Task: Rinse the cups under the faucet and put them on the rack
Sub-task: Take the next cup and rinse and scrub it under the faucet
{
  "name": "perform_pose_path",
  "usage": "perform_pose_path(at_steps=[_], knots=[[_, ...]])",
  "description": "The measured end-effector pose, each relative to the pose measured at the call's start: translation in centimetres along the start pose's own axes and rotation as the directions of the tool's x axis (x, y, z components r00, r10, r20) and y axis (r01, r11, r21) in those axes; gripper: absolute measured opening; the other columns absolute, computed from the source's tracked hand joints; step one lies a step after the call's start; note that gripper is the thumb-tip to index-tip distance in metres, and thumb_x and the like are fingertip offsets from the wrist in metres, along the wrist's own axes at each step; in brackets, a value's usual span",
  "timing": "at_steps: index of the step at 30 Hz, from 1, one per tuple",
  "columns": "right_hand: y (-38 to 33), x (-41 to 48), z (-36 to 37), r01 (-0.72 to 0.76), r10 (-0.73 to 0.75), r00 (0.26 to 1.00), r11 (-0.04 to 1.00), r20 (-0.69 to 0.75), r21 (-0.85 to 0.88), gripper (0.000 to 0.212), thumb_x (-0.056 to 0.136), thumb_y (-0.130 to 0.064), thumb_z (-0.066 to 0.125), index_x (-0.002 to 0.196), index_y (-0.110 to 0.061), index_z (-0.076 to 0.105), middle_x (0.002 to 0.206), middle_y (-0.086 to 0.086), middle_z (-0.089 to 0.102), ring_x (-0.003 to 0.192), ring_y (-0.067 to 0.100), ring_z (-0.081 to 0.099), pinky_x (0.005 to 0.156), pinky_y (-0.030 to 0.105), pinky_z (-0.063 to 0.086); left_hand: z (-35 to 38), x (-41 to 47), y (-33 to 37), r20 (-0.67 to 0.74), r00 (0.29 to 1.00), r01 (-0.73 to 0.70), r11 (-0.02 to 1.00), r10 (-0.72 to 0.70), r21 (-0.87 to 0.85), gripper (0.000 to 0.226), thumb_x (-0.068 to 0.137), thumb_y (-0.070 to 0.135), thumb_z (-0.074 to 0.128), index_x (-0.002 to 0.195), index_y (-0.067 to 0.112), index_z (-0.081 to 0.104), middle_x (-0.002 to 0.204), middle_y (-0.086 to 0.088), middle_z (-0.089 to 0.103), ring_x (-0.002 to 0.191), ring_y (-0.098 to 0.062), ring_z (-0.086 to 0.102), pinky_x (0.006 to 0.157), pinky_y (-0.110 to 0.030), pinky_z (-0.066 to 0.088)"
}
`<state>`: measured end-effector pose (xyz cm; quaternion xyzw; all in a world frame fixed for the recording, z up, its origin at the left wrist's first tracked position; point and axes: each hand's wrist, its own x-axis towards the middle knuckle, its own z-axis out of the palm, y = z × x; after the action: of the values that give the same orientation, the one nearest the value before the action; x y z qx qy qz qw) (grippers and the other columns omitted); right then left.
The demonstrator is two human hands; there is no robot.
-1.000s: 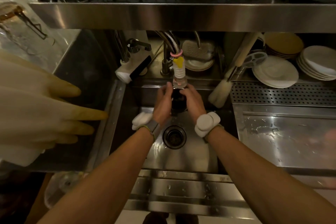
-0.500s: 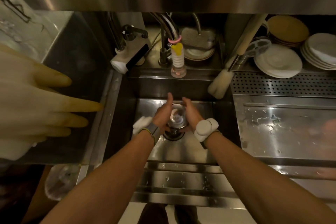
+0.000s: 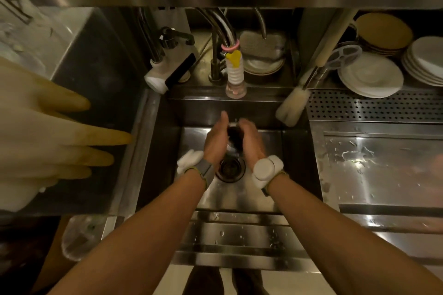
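One blurred cup (image 3: 235, 135), mostly hidden between left hand (image 3: 215, 145) and right hand (image 3: 252, 142).

Readable text: none is picked up anywhere in the view.
cup (image 3: 235, 134): caught blurred and dim, so no marking can be read on it.
white tap unit (image 3: 167, 72): a dark panel is shown on its side, but no digits or brand can be made out.
white wrist device (image 3: 265, 170): a plain pale face is seen, and nothing legible is found on it.
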<state>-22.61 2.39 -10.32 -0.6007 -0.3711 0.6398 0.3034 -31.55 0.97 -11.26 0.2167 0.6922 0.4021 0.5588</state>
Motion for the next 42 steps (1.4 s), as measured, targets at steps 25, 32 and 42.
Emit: perform_pose_path(at_steps=[25, 32, 42], knots=[[0.1, -0.9, -2.1, 0.025, -0.020, 0.999, 0.995, -0.046, 0.096, 0.026, 0.095, -0.033, 0.041, 0.115, -0.020, 0.052, 0.101, 0.002, 0.060, 0.089, 0.014, 0.058, 0.073, 0.030, 0.049, -0.5, -1.2, 0.4, 0.127, 0.991, 0.049, 0.995, -0.038, -0.091, 0.078, 0.073, 0.083, 0.032, 0.126, 0.031, 0.054, 0.125, -0.003, 0.063, 0.110, -0.024, 0.063, 0.090, -0.052, 0.053], [-0.7, -0.4, -1.4, -0.212, 0.212, 0.977, 0.977, 0.013, 0.009, 0.026, 0.093, -0.040, 0.045, 0.094, -0.020, 0.063, 0.096, 0.010, 0.068, 0.092, 0.026, 0.065, 0.085, 0.040, 0.052, -0.6, -1.3, 0.4, 0.161, 0.980, 0.127, 0.991, -0.120, -0.031, 0.085, 0.072, 0.086, 0.031, 0.122, 0.024, 0.061, 0.117, -0.008, 0.069, 0.104, -0.027, 0.067, 0.091, -0.053, 0.052], [0.0, 0.1, -1.3, -0.085, 0.086, 0.996, 0.995, -0.027, 0.048, 0.029, 0.095, -0.034, 0.044, 0.109, -0.020, 0.065, 0.111, 0.009, 0.066, 0.094, 0.018, 0.063, 0.081, 0.031, 0.051, 0.0, -1.0, -0.3, 0.122, 0.989, 0.091, 0.994, -0.084, -0.054, 0.079, 0.072, 0.084, 0.033, 0.124, 0.030, 0.058, 0.122, -0.004, 0.066, 0.107, -0.024, 0.065, 0.086, -0.045, 0.055]])
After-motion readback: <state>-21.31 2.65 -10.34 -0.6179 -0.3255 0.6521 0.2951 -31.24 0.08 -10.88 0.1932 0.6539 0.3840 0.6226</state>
